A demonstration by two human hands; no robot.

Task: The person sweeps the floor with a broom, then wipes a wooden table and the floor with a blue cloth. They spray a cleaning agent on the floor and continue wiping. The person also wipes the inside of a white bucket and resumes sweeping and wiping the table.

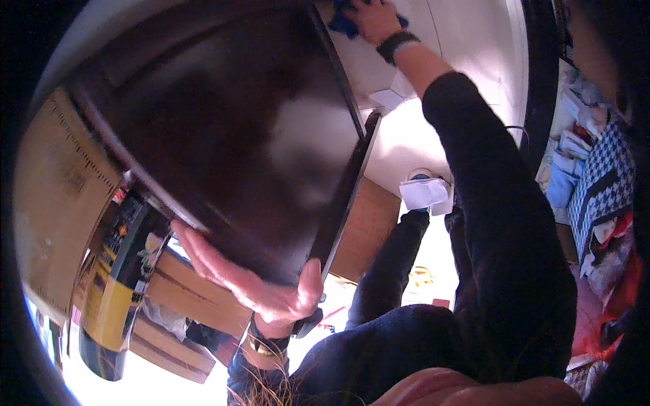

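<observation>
A large, glossy dark brown panel (218, 127), apparently a furniture door or board, fills the upper left of the view. My left hand (264, 299) grips its lower corner, with the fingers along the lower edge and the thumb by the side edge. At the top, my right arm is stretched out across a pale surface (467, 56). There my right hand (373, 18) is on a crumpled dark blue cloth (345, 23), partly cut off by the picture's edge. Both wrists wear dark bands.
Cardboard boxes (61, 203) and a black-and-yellow package (109, 299) stand at the left. A brown box (368, 228) lies beyond the panel's edge. White paper (424, 193) is near my feet. Patterned fabric (602, 177) and other cloth are piled at the right.
</observation>
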